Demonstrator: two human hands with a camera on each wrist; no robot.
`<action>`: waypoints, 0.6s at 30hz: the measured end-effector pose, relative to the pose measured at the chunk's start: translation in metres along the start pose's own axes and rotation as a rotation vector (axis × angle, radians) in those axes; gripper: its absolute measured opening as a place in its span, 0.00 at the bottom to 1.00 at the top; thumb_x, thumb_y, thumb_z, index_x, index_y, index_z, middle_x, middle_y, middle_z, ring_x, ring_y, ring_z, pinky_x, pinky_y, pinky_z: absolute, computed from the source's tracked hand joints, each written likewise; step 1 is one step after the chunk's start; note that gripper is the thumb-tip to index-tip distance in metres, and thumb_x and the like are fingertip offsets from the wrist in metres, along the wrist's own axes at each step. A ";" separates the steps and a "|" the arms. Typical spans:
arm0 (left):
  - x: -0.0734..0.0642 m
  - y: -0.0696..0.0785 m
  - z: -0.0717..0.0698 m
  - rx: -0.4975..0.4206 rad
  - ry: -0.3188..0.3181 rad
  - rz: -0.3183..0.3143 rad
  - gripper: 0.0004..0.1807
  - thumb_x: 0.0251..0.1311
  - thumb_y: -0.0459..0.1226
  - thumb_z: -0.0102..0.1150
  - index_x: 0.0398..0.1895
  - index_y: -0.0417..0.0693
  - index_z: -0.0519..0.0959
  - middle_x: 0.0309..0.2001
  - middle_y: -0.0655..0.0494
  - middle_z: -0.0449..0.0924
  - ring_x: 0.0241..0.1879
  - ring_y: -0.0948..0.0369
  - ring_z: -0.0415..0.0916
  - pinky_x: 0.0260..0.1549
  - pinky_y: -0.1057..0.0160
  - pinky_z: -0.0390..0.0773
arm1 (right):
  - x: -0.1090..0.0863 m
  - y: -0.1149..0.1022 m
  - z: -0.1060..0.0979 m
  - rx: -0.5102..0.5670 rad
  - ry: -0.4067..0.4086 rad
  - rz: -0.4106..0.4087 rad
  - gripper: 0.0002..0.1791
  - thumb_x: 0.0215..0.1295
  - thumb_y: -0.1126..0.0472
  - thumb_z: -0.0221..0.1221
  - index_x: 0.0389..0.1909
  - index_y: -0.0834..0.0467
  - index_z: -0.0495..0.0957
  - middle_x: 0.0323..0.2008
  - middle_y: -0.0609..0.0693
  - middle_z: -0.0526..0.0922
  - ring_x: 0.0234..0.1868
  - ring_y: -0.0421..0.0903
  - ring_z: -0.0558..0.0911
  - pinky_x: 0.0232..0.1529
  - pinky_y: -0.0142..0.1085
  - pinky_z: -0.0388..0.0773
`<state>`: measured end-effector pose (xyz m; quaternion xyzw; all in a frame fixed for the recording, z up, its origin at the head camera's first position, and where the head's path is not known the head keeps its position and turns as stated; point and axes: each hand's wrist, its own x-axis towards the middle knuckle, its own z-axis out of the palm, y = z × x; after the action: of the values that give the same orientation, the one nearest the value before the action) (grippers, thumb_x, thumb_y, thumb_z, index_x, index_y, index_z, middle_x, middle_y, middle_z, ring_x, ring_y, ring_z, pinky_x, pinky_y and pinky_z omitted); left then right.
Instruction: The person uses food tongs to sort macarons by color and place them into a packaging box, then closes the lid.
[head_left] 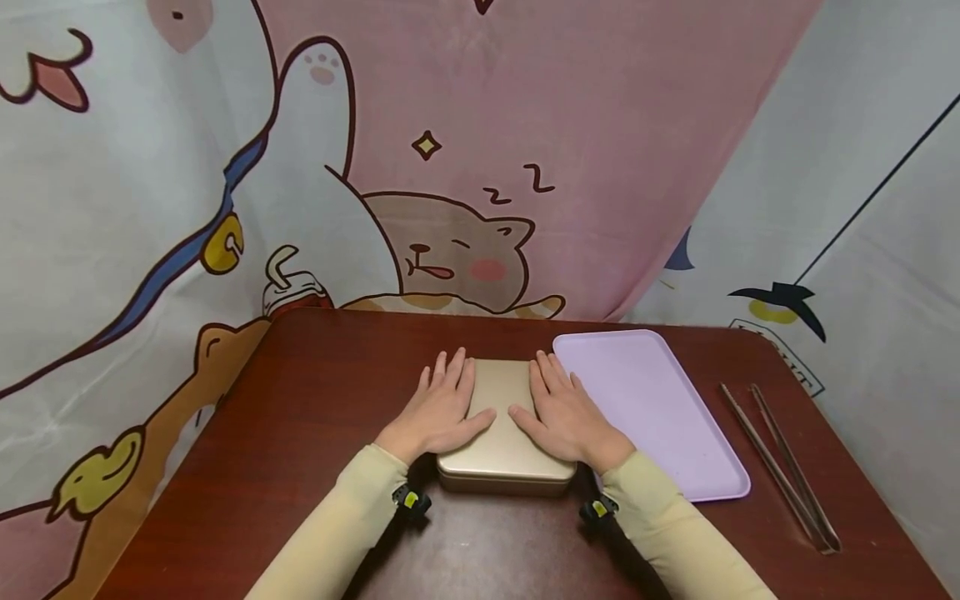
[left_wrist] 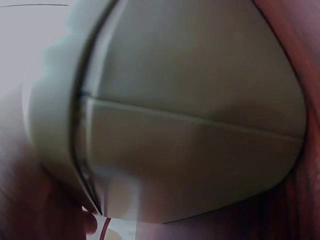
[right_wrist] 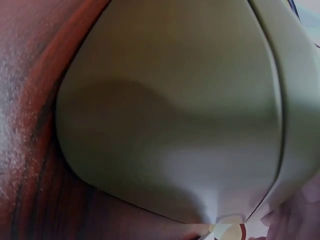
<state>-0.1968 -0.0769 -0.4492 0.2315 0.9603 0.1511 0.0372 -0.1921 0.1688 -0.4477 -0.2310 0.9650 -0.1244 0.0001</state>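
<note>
A gold-coloured rectangular box (head_left: 504, 421) with its lid closed lies on the dark red-brown table. My left hand (head_left: 442, 408) rests flat on the lid's left side, fingers straight and pointing away from me, thumb stretched inward. Mirroring it, my right hand (head_left: 566, 412) lies on the lid's right side with straight fingers. In the left wrist view the box's side wall (left_wrist: 195, 150) fills most of the picture, with the lid seam beside it. The right wrist view shows the opposite side wall (right_wrist: 170, 120) close up, with the seam towards the right.
A pale purple tray (head_left: 660, 408) lies just right of the box, partly behind my right hand and forearm. Metal tongs (head_left: 787, 475) rest spread near the right edge of the table (head_left: 315, 433). Behind the table hangs a cartoon-printed cloth (head_left: 600, 125).
</note>
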 end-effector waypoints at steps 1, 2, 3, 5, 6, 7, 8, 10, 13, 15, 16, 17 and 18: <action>-0.001 0.001 -0.001 -0.004 0.001 -0.004 0.52 0.75 0.66 0.39 0.85 0.38 0.45 0.85 0.40 0.33 0.83 0.38 0.30 0.78 0.33 0.44 | -0.001 0.000 0.000 -0.002 0.007 -0.002 0.50 0.80 0.33 0.43 0.80 0.72 0.50 0.83 0.67 0.42 0.84 0.64 0.42 0.77 0.67 0.51; -0.003 0.001 -0.001 -0.008 0.005 -0.006 0.52 0.75 0.66 0.39 0.85 0.38 0.44 0.85 0.40 0.32 0.83 0.38 0.30 0.78 0.33 0.44 | -0.002 -0.001 0.000 -0.010 0.015 -0.006 0.50 0.80 0.33 0.43 0.80 0.71 0.51 0.83 0.66 0.42 0.84 0.64 0.42 0.77 0.67 0.51; -0.005 0.002 -0.001 -0.013 0.010 -0.006 0.52 0.75 0.66 0.40 0.85 0.39 0.44 0.85 0.41 0.32 0.83 0.39 0.29 0.78 0.33 0.44 | -0.004 -0.002 -0.001 -0.014 0.026 -0.014 0.49 0.80 0.33 0.43 0.80 0.71 0.52 0.83 0.66 0.43 0.84 0.64 0.42 0.77 0.67 0.51; -0.010 0.005 -0.002 -0.019 0.030 0.003 0.51 0.75 0.65 0.41 0.85 0.38 0.45 0.85 0.40 0.33 0.83 0.39 0.30 0.78 0.32 0.45 | -0.009 -0.004 -0.001 -0.022 0.046 -0.028 0.49 0.80 0.33 0.43 0.81 0.70 0.53 0.84 0.65 0.43 0.84 0.63 0.42 0.77 0.67 0.51; -0.013 0.006 -0.002 -0.022 0.041 0.013 0.51 0.75 0.65 0.41 0.85 0.37 0.45 0.85 0.40 0.33 0.83 0.38 0.31 0.77 0.32 0.47 | -0.012 -0.006 -0.002 -0.024 0.052 -0.039 0.49 0.79 0.33 0.44 0.81 0.69 0.53 0.84 0.65 0.43 0.84 0.63 0.42 0.77 0.67 0.52; -0.017 0.008 -0.002 -0.025 0.048 0.024 0.51 0.75 0.64 0.41 0.84 0.37 0.46 0.85 0.39 0.34 0.83 0.38 0.31 0.77 0.31 0.48 | -0.015 -0.008 -0.003 -0.024 0.057 -0.054 0.49 0.79 0.33 0.44 0.80 0.69 0.54 0.84 0.65 0.44 0.84 0.63 0.43 0.77 0.67 0.53; -0.021 0.010 -0.001 -0.028 0.049 0.034 0.50 0.75 0.64 0.41 0.84 0.37 0.46 0.85 0.39 0.34 0.83 0.38 0.30 0.77 0.31 0.48 | -0.019 -0.010 -0.003 -0.025 0.062 -0.069 0.48 0.79 0.33 0.45 0.80 0.69 0.54 0.83 0.65 0.45 0.84 0.64 0.44 0.77 0.67 0.54; -0.029 0.013 0.002 -0.033 0.055 0.054 0.50 0.75 0.64 0.41 0.84 0.36 0.47 0.85 0.38 0.35 0.83 0.37 0.30 0.76 0.31 0.49 | -0.027 -0.014 -0.002 -0.020 0.065 -0.092 0.48 0.79 0.33 0.45 0.80 0.70 0.55 0.83 0.66 0.47 0.83 0.65 0.46 0.76 0.67 0.55; -0.037 0.016 0.009 -0.038 0.063 0.058 0.50 0.76 0.64 0.39 0.84 0.37 0.47 0.85 0.39 0.33 0.83 0.38 0.26 0.76 0.30 0.47 | -0.037 -0.020 0.002 -0.018 0.064 -0.112 0.47 0.80 0.34 0.45 0.80 0.70 0.55 0.82 0.67 0.50 0.83 0.66 0.47 0.76 0.67 0.55; -0.039 0.016 0.015 -0.032 0.089 0.057 0.49 0.76 0.64 0.40 0.84 0.37 0.48 0.85 0.39 0.34 0.83 0.38 0.26 0.76 0.30 0.46 | -0.041 -0.021 0.007 -0.027 0.074 -0.116 0.47 0.80 0.34 0.45 0.80 0.69 0.55 0.82 0.67 0.50 0.83 0.67 0.47 0.76 0.67 0.55; -0.040 0.016 0.017 -0.029 0.103 0.056 0.49 0.76 0.64 0.41 0.84 0.37 0.48 0.85 0.39 0.34 0.83 0.37 0.26 0.76 0.30 0.47 | -0.042 -0.021 0.010 -0.033 0.084 -0.118 0.47 0.80 0.35 0.46 0.80 0.69 0.55 0.82 0.67 0.51 0.83 0.67 0.47 0.76 0.67 0.55; -0.040 0.016 0.020 -0.023 0.114 0.054 0.49 0.76 0.63 0.41 0.84 0.37 0.48 0.85 0.39 0.34 0.83 0.37 0.27 0.76 0.30 0.47 | -0.044 -0.021 0.012 -0.038 0.096 -0.119 0.47 0.80 0.35 0.46 0.80 0.69 0.55 0.82 0.67 0.51 0.83 0.67 0.47 0.76 0.67 0.55; -0.040 0.016 0.022 -0.022 0.121 0.053 0.49 0.76 0.63 0.41 0.84 0.37 0.49 0.85 0.39 0.34 0.83 0.37 0.27 0.76 0.30 0.47 | -0.045 -0.021 0.015 -0.046 0.111 -0.121 0.47 0.80 0.35 0.46 0.80 0.69 0.56 0.82 0.67 0.51 0.83 0.67 0.47 0.76 0.67 0.55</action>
<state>-0.1506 -0.0755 -0.4648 0.2470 0.9526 0.1761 -0.0224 -0.1421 0.1670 -0.4601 -0.2817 0.9503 -0.1146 -0.0663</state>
